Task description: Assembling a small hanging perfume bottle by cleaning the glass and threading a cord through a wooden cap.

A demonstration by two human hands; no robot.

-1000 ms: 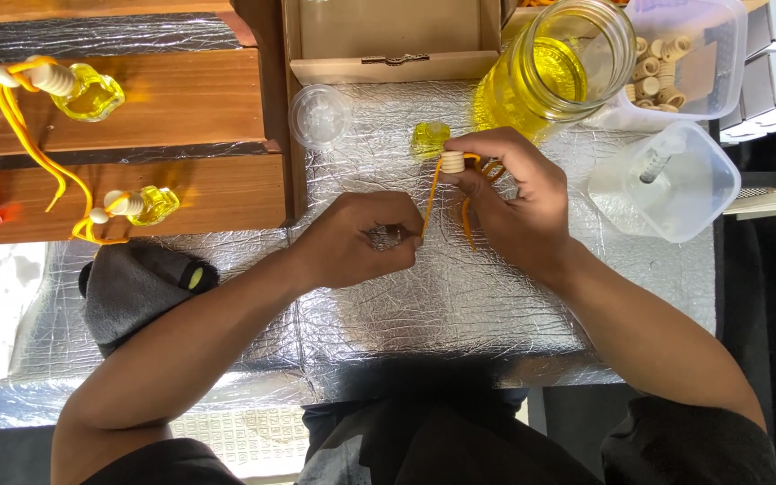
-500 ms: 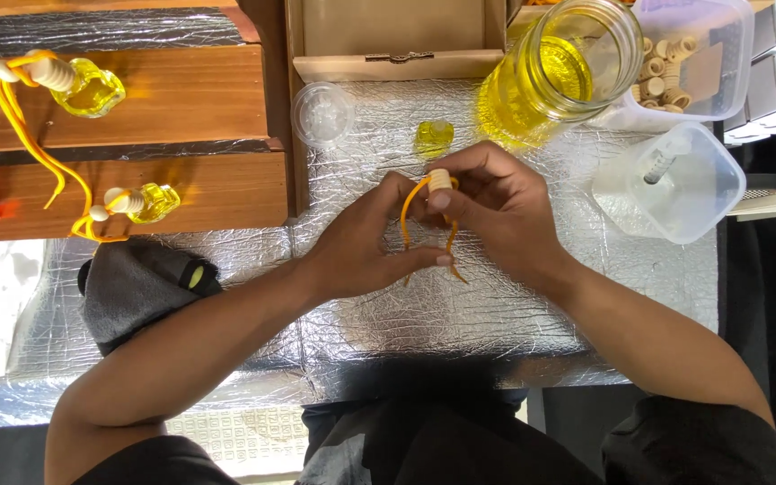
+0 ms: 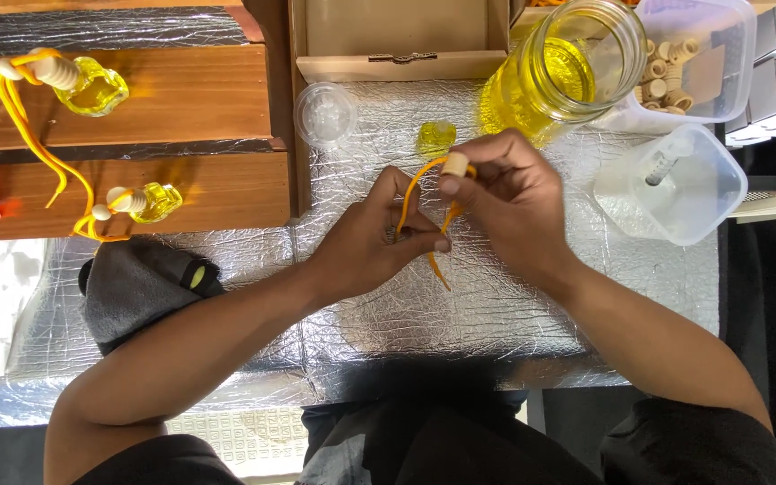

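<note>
- Head view: the right hand [image 3: 514,202] pinches a small pale wooden cap [image 3: 456,164] between thumb and fingertips, above the crinkled silver foil mat [image 3: 496,305].
- An orange cord [image 3: 410,193] loops out of the cap; the left hand [image 3: 379,238] presses its thumb and forefinger together on the cord's strands, whose loose ends hang just below the hands.
- A small square glass bottle [image 3: 436,136], filled with yellow liquid, stands uncapped on the foil just above the hands, apart from both.
- A large round glass jar [image 3: 568,72] of clear yellow liquid stands open at the upper right, near the right hand.
- Behind it, a translucent plastic tub [image 3: 720,54] holds many more pale wooden caps.
- A second translucent tub [image 3: 675,184], rounded and square, sits to the right with a syringe-like tool inside.
- A plain brown cardboard box [image 3: 401,36] lies open at the top centre; a clear round plastic lid [image 3: 325,114] rests just below its left corner.
- On the stepped wooden shelf [image 3: 190,99] at left lie two finished bottles [image 3: 92,85] with caps and orange cords.
- A grey cloth bundle [image 3: 132,287] lies beneath the shelf.
</note>
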